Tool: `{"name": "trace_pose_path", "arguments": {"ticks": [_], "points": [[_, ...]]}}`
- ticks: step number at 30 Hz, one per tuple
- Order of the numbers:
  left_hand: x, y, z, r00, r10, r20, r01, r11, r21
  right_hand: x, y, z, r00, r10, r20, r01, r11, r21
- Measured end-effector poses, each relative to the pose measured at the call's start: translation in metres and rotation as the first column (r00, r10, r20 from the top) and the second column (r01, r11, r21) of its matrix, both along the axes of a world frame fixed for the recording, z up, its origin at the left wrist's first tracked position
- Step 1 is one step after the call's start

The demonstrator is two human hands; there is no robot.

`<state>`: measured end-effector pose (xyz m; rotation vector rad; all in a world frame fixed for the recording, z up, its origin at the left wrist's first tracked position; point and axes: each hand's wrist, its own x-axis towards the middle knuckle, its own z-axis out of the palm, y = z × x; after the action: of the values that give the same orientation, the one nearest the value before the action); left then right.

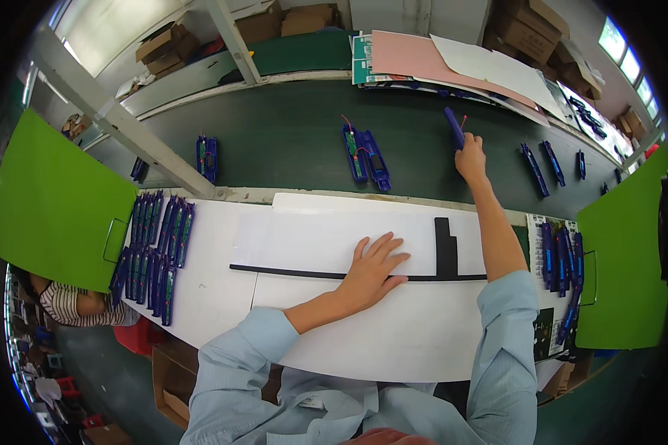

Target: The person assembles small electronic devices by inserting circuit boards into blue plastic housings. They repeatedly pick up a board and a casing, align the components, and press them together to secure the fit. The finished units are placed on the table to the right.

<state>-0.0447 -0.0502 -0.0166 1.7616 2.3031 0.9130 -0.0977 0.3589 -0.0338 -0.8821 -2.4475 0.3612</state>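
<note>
From the head camera, we look down on a desk [211, 297] covered in white board. A thin black strip [297, 274] runs across its middle, meeting a flat black stepped piece [444, 256] that points toward the far edge. Rows of dark-blue casings with green boards [156, 222] lie at the desk's left end, and more blue casings [560, 256] at its right end. Bright green panels [59, 200] flank both ends. Beyond the far edge runs a long dark green surface [289, 148], stacked pink and white sheets [416, 55] at its far edge.

Our left hand [371, 278] lies palm down over the strip, fingers spread and gripping nothing. Our right arm stretches past the desk's far edge; the right hand [470, 157] has its fingers wrapped around the near end of a slim dark-blue plastic casing [453, 126], over the green surface.

Our fingers hide that casing's near end, and we cannot tell whether it touches the surface. The left panel partly hides another person in a striped top [63, 304]; the fisheye's dark rim cuts off the room.
</note>
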Motion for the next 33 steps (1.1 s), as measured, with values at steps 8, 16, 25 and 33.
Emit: {"name": "trace_pose_path", "arguments": {"ticks": [8,16,25,33], "points": [[0.01,-0.015,0.05,0.138,0.107,0.985,-0.312,0.948,-0.059,0.142,-0.234,0.085,0.765,0.576,-0.29,-0.626,0.558,-0.544],[0.071,-0.087,0.036,0.405,0.255,0.878,-0.372,0.923,-0.097,0.271,-0.339,0.068,0.894,0.399,-0.202,-0.44,0.703,-0.559],[0.118,-0.084,-0.001,0.809,0.412,0.419,-0.458,0.889,0.01,0.294,-0.387,0.056,0.875,0.483,0.009,-0.398,0.731,-0.555],[0.048,-0.067,0.081,1.0,-0.017,0.025,0.019,0.996,-0.09,0.24,-0.221,0.041,0.87,0.378,-0.317,-0.465,0.842,-0.274]]}}
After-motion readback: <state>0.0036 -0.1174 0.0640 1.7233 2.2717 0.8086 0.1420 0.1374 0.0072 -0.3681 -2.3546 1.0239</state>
